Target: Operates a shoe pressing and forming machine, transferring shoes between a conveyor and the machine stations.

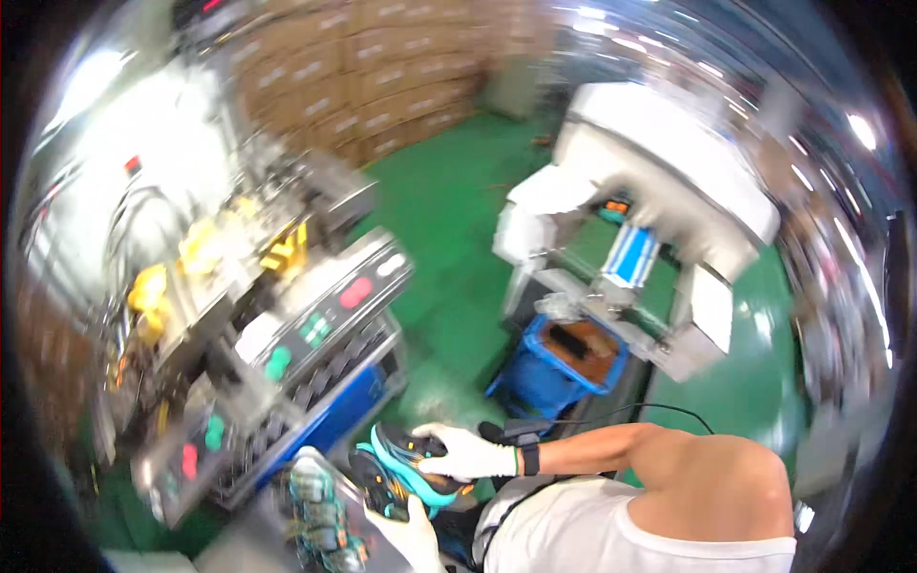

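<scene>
White gloves cover both my hands, which are close together at the bottom middle of the view. My right hand (pixel 465 454) is closed around a dark shoe with a thick teal sole (pixel 418 483). Just below it, my left hand (pixel 411 535) grips a second dark shoe (pixel 374 476) with teal and orange details, pressed up against the first one. To the left of my hands, several teal and dark shoes (pixel 315 506) stand in a row on a grey surface. Motion blur hides their finer details.
At left stands a machine (pixel 277 325) with red and green buttons and yellow parts. A white machine with a blue-striped conveyor (pixel 629 256) is at the right; a blue bin (pixel 549 377) sits before it. Stacked cardboard boxes (pixel 353 76) line the back, beyond green floor (pixel 449 239).
</scene>
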`<state>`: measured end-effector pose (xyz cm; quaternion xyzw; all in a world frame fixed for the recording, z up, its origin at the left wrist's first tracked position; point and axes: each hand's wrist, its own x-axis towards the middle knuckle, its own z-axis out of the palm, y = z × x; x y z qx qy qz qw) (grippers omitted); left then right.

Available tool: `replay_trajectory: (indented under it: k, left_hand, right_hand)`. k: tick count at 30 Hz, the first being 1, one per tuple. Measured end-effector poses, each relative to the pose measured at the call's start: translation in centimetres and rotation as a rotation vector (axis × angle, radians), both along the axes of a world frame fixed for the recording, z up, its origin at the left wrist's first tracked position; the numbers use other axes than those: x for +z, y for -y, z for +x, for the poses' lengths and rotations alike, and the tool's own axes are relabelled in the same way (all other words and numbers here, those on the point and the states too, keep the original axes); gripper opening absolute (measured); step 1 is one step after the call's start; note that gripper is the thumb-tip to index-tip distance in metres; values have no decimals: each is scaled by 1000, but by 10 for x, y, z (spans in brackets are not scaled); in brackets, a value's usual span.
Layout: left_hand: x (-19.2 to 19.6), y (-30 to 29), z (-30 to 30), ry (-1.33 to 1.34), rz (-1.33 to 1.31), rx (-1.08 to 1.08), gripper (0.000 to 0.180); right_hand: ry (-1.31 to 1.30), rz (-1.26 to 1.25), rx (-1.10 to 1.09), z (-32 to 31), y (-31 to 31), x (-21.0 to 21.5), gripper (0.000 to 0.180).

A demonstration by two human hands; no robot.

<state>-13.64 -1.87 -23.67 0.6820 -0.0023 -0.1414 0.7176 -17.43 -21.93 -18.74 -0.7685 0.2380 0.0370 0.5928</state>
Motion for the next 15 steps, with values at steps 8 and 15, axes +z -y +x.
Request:
replay_trajectory:
  k: [8,15]
  left_hand:
    - [109,354,-54,409,-60,-879,77]
    - [34,680,-126,790,-79,-1213,79]
  right_hand:
    - [229,-629,-1064,-229,249,91,63]
    - [-377,-1106,-1488,-370,475,3,71]
